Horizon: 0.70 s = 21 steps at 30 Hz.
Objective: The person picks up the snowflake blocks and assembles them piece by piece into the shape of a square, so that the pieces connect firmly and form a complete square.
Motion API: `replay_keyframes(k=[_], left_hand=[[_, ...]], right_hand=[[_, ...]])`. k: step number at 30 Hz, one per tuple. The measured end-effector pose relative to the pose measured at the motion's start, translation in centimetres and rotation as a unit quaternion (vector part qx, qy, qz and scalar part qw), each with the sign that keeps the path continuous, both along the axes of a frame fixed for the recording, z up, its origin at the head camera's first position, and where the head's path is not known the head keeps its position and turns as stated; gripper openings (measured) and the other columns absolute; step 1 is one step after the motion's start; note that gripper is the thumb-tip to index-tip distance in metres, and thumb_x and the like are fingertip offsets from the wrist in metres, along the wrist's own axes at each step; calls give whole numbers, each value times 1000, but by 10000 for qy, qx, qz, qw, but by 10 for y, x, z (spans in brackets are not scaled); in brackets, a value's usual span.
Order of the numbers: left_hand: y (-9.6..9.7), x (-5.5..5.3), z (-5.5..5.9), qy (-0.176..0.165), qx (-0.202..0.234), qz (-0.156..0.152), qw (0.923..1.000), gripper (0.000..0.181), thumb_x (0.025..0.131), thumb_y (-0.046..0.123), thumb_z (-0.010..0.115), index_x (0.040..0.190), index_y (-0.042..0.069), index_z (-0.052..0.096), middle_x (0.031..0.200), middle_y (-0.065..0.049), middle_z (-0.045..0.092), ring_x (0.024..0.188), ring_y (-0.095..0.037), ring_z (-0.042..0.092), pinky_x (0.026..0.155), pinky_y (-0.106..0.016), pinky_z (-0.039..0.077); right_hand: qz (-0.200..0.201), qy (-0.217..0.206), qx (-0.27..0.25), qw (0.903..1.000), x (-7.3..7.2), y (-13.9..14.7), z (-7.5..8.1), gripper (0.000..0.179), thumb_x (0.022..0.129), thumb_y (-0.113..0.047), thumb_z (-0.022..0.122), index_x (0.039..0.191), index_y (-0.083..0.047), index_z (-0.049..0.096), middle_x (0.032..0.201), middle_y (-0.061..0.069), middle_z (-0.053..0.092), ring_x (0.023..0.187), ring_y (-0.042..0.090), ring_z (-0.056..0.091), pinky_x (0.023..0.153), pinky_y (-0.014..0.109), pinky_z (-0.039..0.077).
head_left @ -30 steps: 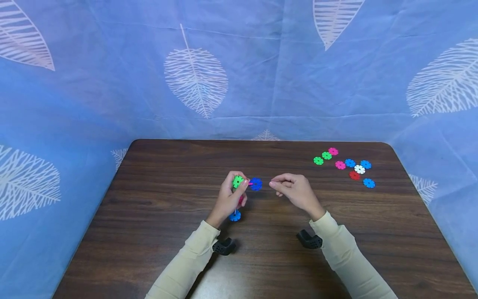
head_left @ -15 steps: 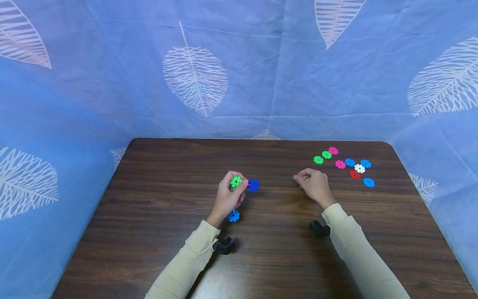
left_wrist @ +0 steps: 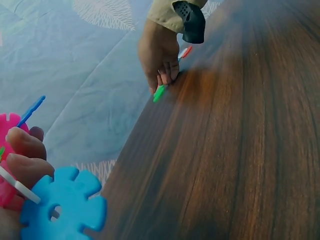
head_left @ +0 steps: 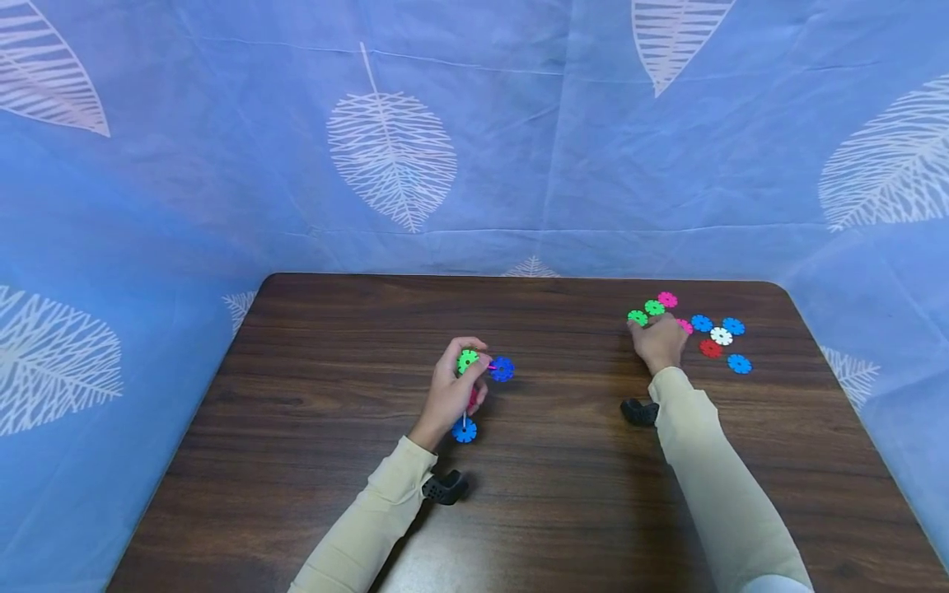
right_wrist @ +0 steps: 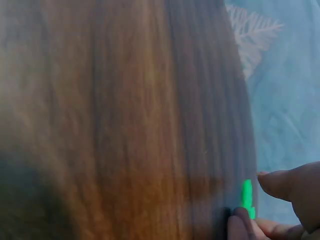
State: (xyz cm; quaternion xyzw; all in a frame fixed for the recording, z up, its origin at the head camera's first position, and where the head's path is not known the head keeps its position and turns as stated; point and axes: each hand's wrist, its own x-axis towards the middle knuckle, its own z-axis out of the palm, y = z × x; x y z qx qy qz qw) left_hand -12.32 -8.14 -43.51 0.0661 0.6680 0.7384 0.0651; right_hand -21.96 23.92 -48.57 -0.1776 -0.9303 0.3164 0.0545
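My left hand point(head_left: 451, 391) grips a cluster of joined notched plastic discs, held above the table. Its green disc point(head_left: 468, 360) faces up, a dark blue disc point(head_left: 502, 369) juts right, and a lighter blue disc point(left_wrist: 75, 205) hangs nearest my wrist, slotted to a white disc point(left_wrist: 19, 184) seen edge-on. A pink disc point(left_wrist: 7, 122) shows behind the fingers, which hide the rest. At the far right, my right hand point(head_left: 658, 344) reaches down to a loose green disc point(head_left: 637, 317); in the right wrist view, thumb and fingers stand apart on either side of green point(right_wrist: 246, 195).
Around the right hand lie more loose discs: another green disc point(head_left: 655, 307), a pink one point(head_left: 667, 300), a white one point(head_left: 721, 336), a red one point(head_left: 710, 348) and several blue ones point(head_left: 739, 364). The brown wooden table point(head_left: 549, 478) ends at a blue leaf-patterned cloth point(head_left: 489, 165).
From beside the cluster, my right hand has moved right and away to the loose discs. The left hand keeps its grip on the cluster, nearly still.
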Motion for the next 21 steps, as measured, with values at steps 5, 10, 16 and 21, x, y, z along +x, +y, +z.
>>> replay_keyframes(k=[5,10,16,21], left_hand=[[-1,0,-1,42,-13,-11,10000,40,98,5,46,137,7,39,91,-7,56,41,-15,43,35,-22,33],[-1,1,-2,47,-25,-75,10000,55,99,8,45,147,18,22,88,-3,56,42,-15,43,36,-22,35],[-1,1,-4,99,19,-51,9999,59,98,9,47,149,20,19,87,-2,56,40,-16,42,36,-23,35],[-1,0,-3,151,-29,-46,9999,35,98,9,48,132,6,43,79,-5,53,39,-15,43,35,-23,35]], right_hand=[[-430,-385,206,9981,-9,0,2,47,90,-34,59,64,4,52,61,17,54,88,43,55,85,51,43],[-820,-825,-37,9932,-15,-1,2,51,90,-41,58,89,9,61,93,26,61,101,43,54,81,49,49],[-845,-978,-14,9916,-16,1,1,51,90,-37,57,101,12,62,107,29,60,104,43,54,78,48,51],[-663,-978,60,9930,-17,3,2,42,89,-33,59,90,9,60,100,27,62,102,43,55,83,50,50]])
